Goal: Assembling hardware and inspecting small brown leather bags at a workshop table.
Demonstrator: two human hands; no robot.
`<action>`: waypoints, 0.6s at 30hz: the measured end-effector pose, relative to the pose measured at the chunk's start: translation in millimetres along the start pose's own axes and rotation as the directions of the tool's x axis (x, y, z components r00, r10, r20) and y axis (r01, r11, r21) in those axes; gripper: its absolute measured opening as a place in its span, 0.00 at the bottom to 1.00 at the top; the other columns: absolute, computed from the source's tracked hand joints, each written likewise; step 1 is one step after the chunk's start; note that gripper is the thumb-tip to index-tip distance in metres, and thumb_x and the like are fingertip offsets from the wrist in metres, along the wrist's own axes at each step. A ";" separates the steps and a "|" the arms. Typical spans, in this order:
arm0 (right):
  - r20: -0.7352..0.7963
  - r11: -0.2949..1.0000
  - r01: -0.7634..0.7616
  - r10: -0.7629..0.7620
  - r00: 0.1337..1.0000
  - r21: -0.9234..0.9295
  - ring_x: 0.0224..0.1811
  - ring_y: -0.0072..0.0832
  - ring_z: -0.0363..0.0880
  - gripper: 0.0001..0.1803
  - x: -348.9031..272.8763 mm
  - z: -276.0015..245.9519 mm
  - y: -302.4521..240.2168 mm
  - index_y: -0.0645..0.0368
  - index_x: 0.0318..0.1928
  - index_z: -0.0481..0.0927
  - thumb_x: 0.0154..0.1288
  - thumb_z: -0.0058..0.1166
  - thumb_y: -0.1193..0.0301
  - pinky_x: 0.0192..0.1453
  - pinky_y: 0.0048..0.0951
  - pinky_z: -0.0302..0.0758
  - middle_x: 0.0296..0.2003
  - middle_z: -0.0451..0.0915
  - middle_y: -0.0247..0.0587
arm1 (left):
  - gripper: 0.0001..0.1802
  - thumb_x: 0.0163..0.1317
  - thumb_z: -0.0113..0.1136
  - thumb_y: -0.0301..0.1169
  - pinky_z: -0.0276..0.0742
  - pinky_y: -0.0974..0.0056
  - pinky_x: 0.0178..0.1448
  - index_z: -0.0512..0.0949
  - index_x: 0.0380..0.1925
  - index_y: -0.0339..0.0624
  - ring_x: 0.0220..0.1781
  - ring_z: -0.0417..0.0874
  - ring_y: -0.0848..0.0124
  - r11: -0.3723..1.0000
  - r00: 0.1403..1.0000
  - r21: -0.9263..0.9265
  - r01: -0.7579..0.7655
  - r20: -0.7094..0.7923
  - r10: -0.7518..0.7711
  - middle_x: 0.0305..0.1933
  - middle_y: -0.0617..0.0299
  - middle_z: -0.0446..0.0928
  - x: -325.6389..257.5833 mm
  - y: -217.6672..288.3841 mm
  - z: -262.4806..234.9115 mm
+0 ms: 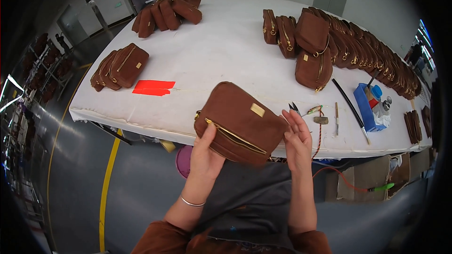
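Note:
A brown pouch bag (pixel 235 113) with a gold zipper and a small gold plate is held up over the table's near edge, tilted down to the right. Its front zipper gapes partly. My left hand (pixel 205 156) is closed on the lower left of the bag, the thumb lying by the zipper's left end. At the bag's right edge, my right hand (pixel 297 143) has its fingers stretched upward and apart. Its fingertips are at or just beside the bag's side; whether they touch it is hard to tell.
On the white table (pixel 221 37), brown bags stand in a left group (pixel 129 66), a far-left group (pixel 165 14) and a long right row (pixel 362 47). Nearer lie red tape (pixel 153 87), scissors (pixel 294 108), a black rod (pixel 348 103) and a blue bin (pixel 365 108). Cardboard boxes (pixel 358 183) stand below.

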State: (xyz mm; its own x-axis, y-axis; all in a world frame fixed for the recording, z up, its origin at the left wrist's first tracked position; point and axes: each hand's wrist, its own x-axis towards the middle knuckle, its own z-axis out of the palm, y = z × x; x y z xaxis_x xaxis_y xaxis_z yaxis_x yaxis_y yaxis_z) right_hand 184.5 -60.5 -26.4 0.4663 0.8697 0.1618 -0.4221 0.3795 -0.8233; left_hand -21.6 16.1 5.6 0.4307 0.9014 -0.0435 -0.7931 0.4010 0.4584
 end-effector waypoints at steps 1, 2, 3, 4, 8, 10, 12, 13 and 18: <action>-0.046 0.998 0.014 -0.017 0.999 -0.067 0.67 0.35 0.64 0.29 -0.1 5.4 1.0 0.66 0.63 0.65 0.59 0.47 0.84 0.67 0.33 0.63 0.62 0.68 0.51 | 0.21 0.68 0.55 0.32 0.68 0.56 0.67 0.69 0.60 0.44 0.63 0.73 0.65 0.997 0.997 -0.068 0.041 -0.060 -0.045 0.60 0.61 0.73 7.9 2.8 -12.1; -0.091 0.991 0.024 -0.037 0.995 -0.133 0.67 0.35 0.63 0.27 -1.8 8.2 2.1 0.65 0.62 0.66 0.61 0.49 0.83 0.67 0.34 0.62 0.62 0.68 0.50 | 0.20 0.68 0.55 0.34 0.68 0.55 0.67 0.70 0.59 0.44 0.63 0.73 0.64 0.987 0.989 -0.137 0.077 -0.118 -0.094 0.61 0.60 0.73 14.1 4.6 -23.0; -0.108 0.935 0.080 -0.124 0.986 -0.346 0.59 0.30 0.72 0.21 -2.5 7.9 7.8 0.64 0.60 0.70 0.65 0.49 0.80 0.55 0.27 0.73 0.56 0.74 0.49 | 0.20 0.68 0.55 0.34 0.68 0.55 0.67 0.70 0.59 0.44 0.63 0.73 0.64 0.987 0.988 -0.134 0.084 -0.116 -0.100 0.61 0.60 0.73 17.3 5.8 -30.5; -0.115 0.935 0.080 -0.127 0.985 -0.345 0.59 0.30 0.72 0.21 -9.2 7.6 8.1 0.64 0.60 0.70 0.65 0.49 0.80 0.55 0.27 0.73 0.56 0.74 0.49 | 0.20 0.68 0.55 0.35 0.67 0.54 0.68 0.70 0.59 0.44 0.63 0.72 0.63 0.990 0.982 -0.132 0.059 -0.172 -0.081 0.61 0.60 0.73 18.9 6.5 -36.8; 0.084 0.841 -0.298 0.373 0.924 -0.451 0.39 0.21 0.81 0.11 -57.6 27.9 -2.1 0.65 0.49 0.77 0.70 0.47 0.75 0.37 0.21 0.78 0.38 0.83 0.42 | 0.20 0.69 0.54 0.36 0.65 0.53 0.69 0.71 0.58 0.43 0.64 0.72 0.62 0.990 0.976 -0.132 0.050 -0.204 -0.076 0.62 0.59 0.73 16.0 3.5 -33.6; 0.224 0.787 -0.430 0.561 0.797 -0.441 0.39 0.23 0.81 0.09 -75.9 37.5 7.4 0.65 0.45 0.76 0.71 0.47 0.72 0.37 0.23 0.79 0.40 0.82 0.42 | 0.20 0.69 0.54 0.36 0.65 0.52 0.70 0.70 0.58 0.43 0.64 0.72 0.62 0.985 0.976 -0.155 0.069 -0.192 -0.099 0.62 0.59 0.72 14.8 3.6 -33.5; 0.121 0.848 -0.480 0.514 0.849 -0.225 0.41 0.25 0.81 0.10 -76.4 49.9 15.2 0.63 0.46 0.75 0.72 0.47 0.70 0.39 0.25 0.79 0.42 0.81 0.41 | 0.20 0.69 0.54 0.36 0.65 0.52 0.70 0.70 0.59 0.43 0.65 0.71 0.62 0.979 0.975 -0.181 0.095 -0.180 -0.128 0.63 0.58 0.72 11.1 1.9 -32.7; 0.016 0.877 -0.481 0.481 0.877 0.000 0.42 0.26 0.81 0.10 -75.7 51.5 17.6 0.62 0.47 0.74 0.72 0.48 0.69 0.40 0.27 0.80 0.44 0.81 0.41 | 0.20 0.69 0.53 0.36 0.64 0.52 0.70 0.69 0.59 0.43 0.66 0.70 0.62 0.976 0.979 -0.186 0.114 -0.145 -0.142 0.63 0.58 0.72 7.0 1.1 -30.9; -0.092 0.913 -0.326 0.357 0.930 0.244 0.48 0.25 0.78 0.12 -42.9 51.5 16.7 0.60 0.50 0.72 0.72 0.49 0.67 0.54 0.31 0.75 0.48 0.79 0.38 | 0.22 0.70 0.51 0.36 0.61 0.52 0.73 0.67 0.61 0.42 0.68 0.68 0.62 0.936 0.956 -0.253 0.246 -0.094 -0.277 0.64 0.57 0.70 -27.4 -21.6 -30.8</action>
State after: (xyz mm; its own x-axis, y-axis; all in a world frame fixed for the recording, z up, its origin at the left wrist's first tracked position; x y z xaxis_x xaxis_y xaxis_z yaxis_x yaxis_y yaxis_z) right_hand 117.4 -75.2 -19.0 0.3546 0.9148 -0.1935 -0.7271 0.1397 -0.6722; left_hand -29.6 -12.3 -30.5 0.5908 0.7663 -0.2523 -0.7450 0.6383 0.1939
